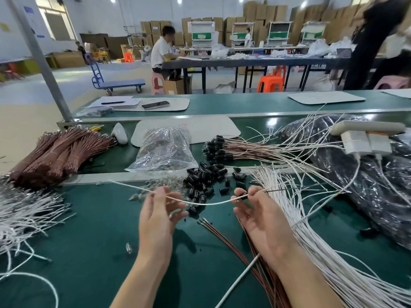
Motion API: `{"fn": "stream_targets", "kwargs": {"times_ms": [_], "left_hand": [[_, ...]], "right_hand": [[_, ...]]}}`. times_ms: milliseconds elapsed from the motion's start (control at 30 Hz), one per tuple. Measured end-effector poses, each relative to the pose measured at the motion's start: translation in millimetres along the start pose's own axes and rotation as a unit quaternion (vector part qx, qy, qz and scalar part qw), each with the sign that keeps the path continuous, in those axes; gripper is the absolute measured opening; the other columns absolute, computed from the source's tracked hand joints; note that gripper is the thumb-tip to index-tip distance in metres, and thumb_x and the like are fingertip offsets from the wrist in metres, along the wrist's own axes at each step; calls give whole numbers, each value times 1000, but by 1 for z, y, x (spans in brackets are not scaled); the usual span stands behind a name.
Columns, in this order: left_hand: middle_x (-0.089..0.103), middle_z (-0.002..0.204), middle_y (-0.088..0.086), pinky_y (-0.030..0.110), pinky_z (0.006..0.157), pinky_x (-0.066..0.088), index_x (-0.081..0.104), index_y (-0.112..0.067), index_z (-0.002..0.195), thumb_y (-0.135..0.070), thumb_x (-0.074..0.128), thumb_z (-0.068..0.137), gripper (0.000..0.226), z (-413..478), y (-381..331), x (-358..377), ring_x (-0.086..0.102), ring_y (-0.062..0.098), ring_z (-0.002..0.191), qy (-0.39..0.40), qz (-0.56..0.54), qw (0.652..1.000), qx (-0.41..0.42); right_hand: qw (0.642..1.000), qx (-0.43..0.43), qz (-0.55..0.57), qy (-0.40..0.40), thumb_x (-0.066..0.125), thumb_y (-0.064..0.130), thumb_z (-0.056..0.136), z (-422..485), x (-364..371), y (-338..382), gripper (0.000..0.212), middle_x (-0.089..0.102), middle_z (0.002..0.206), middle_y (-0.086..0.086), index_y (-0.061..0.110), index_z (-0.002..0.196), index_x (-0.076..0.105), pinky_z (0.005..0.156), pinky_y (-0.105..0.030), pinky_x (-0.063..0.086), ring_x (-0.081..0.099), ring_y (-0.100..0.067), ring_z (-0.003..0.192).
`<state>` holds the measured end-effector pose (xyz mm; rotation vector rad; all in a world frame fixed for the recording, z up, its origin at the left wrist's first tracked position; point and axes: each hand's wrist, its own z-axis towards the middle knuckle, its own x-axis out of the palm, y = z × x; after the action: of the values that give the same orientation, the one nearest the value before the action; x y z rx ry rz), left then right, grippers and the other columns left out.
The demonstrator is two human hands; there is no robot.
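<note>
Okay, we hold one white wire [206, 204] just above the green tabletop [89, 241], sagging between both hands. The left hand [159, 210] pinches it lightly partway along, fingers loosely curled. The right hand [255, 210] is clamped on a small black cap [243, 197] at the wire's end. We judge the wire light, limp and slightly slick, so grip it close to the end or it flops. The cap looks like hard glossy plastic, cylindrical, tiny and easy to drop. Nearby are a heap of loose caps [201, 178], clear bulbs [155, 187], a white wire bundle [311, 218] and brown wires [224, 236] with metal tips.
</note>
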<state>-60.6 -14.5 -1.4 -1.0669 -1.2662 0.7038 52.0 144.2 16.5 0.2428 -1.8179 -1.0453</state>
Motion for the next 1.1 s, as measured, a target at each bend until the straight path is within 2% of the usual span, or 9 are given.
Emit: {"fn": "stream_targets", "kwargs": {"times_ms": [100, 233, 367, 500, 667, 867, 1000, 1100], "left_hand": [[75, 89, 4, 28, 71, 60, 68, -11, 105, -34, 62, 92, 26, -17, 8, 14, 73, 18, 79, 107, 96, 989, -26], [75, 89, 8, 33, 70, 62, 64, -5, 108, -14, 57, 101, 14, -33, 15, 28, 73, 23, 80, 153, 120, 981, -13], [75, 86, 8, 31, 63, 60, 60, -4, 105, -14, 52, 104, 13, -31, 11, 27, 72, 21, 74, 92, 88, 992, 15], [72, 80, 3, 27, 57, 56, 57, -7, 100, -16, 49, 105, 14, -20, 8, 17, 67, 18, 67, 38, 92, 993, 59], [69, 77, 3, 28, 53, 53, 52, -11, 95, -9, 43, 105, 13, -13, 8, 13, 62, 18, 60, 26, 90, 991, 93], [69, 76, 2, 27, 52, 51, 52, -12, 92, -13, 41, 106, 18, -4, 7, 5, 60, 18, 59, -7, 90, 991, 102], [68, 74, 0, 25, 51, 50, 54, -6, 92, -14, 42, 106, 21, -2, 9, 5, 58, 16, 57, 3, 103, 990, 99], [67, 73, 0, 24, 50, 50, 52, -8, 89, -10, 42, 105, 18, -3, 10, 6, 58, 15, 56, 17, 106, 989, 99]], "right_hand": [[1000, 3, -5, 6, 46, 1, 99, 2, 1, -4, 31, 73, 92, -10, 16, 77, 62, 65, -27, 59, 71, -20, 76], [999, 8, -37, 27, 44, -3, 97, 3, 5, -13, 45, 74, 91, -10, 20, 67, 69, 64, -26, 60, 72, -21, 75], [1000, -5, -9, 12, 47, -5, 95, 4, 5, -12, 32, 73, 93, -17, 12, 82, 70, 66, -26, 61, 73, -23, 77], [999, -28, 23, -17, 50, 3, 99, 5, -2, -7, 19, 73, 98, -18, 4, 100, 69, 75, -26, 61, 72, -23, 87], [998, -46, 33, -37, 54, 5, 99, 7, -4, -5, 21, 73, 98, -16, -1, 110, 71, 81, -27, 61, 73, -22, 92], [995, -44, 85, -41, 54, 2, 96, 10, -7, 0, 28, 72, 99, -15, 1, 119, 69, 78, -29, 62, 74, -24, 92], [993, -37, 114, -26, 60, 3, 86, 11, -10, 0, 36, 72, 106, -17, 2, 122, 68, 74, -29, 62, 74, -26, 94], [992, -40, 121, -16, 59, 2, 87, 12, -12, 1, 32, 72, 109, -15, 4, 117, 72, 76, -30, 62, 74, -26, 96]]}}
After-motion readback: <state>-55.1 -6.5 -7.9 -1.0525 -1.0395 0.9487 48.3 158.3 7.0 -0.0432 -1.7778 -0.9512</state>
